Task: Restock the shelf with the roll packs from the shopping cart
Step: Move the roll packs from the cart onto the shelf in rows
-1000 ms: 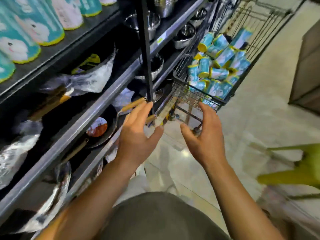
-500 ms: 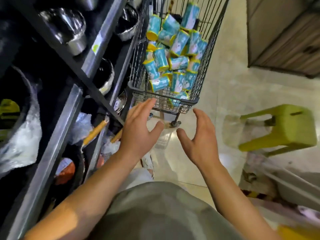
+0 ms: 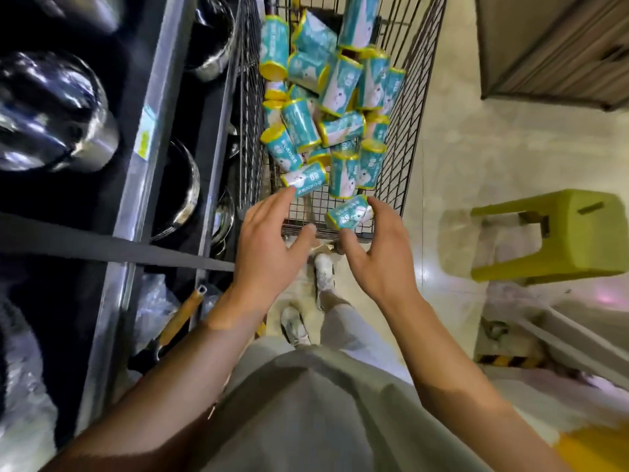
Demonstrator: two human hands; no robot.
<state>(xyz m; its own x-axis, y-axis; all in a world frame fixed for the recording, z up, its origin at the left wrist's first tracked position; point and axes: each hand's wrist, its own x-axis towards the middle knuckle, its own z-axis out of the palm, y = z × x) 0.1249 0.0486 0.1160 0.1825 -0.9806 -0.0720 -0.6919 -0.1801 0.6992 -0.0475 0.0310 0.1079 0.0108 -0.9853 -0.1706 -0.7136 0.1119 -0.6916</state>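
Compared with half a second before, the view looks more steeply down and both hands are now at the near end of the shopping cart point(image 3: 413, 107), not short of it. The left hand point(image 3: 269, 240) is spread wide, fingers straight, and holds nothing; its fingertips point(image 3: 289, 192) reach the near end of one roll pack point(image 3: 304, 178) that lies on the wire floor, though I cannot tell if they really touch it. The right hand point(image 3: 381, 253) is also open, with thumb and fingers on either side of the nearest roll pack point(image 3: 350, 212), which lies against the cart's near wall; the grip looks not yet closed. Before, this hand was in the air below the cart.

The other roll packs point(image 3: 337, 86), teal with yellow ends, lie in a loose heap deeper in the cart. The shelf point(image 3: 149, 137) with steel pots point(image 3: 51, 110) runs along the left, just beside the cart. A green stool point(image 3: 558, 236) stands on the floor to the right.
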